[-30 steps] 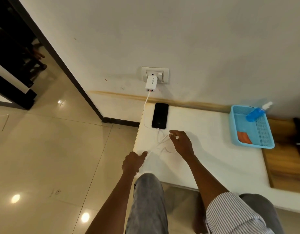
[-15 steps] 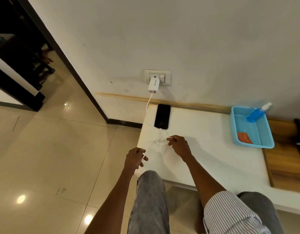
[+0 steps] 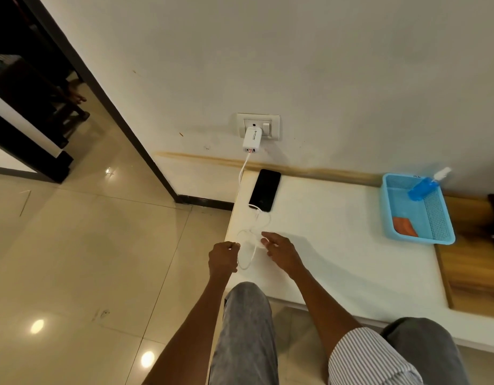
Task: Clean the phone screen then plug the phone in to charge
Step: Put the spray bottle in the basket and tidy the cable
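A black phone (image 3: 264, 189) lies screen up at the far left corner of the white table (image 3: 323, 245). A white cable (image 3: 251, 243) is plugged into its near end, loops on the table and runs up to a white charger (image 3: 252, 139) in the wall socket (image 3: 259, 125). My left hand (image 3: 223, 259) pinches the cable loop at the table's left edge. My right hand (image 3: 282, 252) holds the loop's other side between thumb and fingers, just in front of the phone.
A light blue basket (image 3: 440, 218) at the table's far right holds a blue spray bottle (image 3: 425, 184) and an orange cloth (image 3: 404, 226). A wooden surface (image 3: 473, 268) adjoins the table on the right. My knees are against the table's near edge. Tiled floor lies left.
Both hands drew closer together while gathering the slack cable into a loop. The phone and charger stayed in place.
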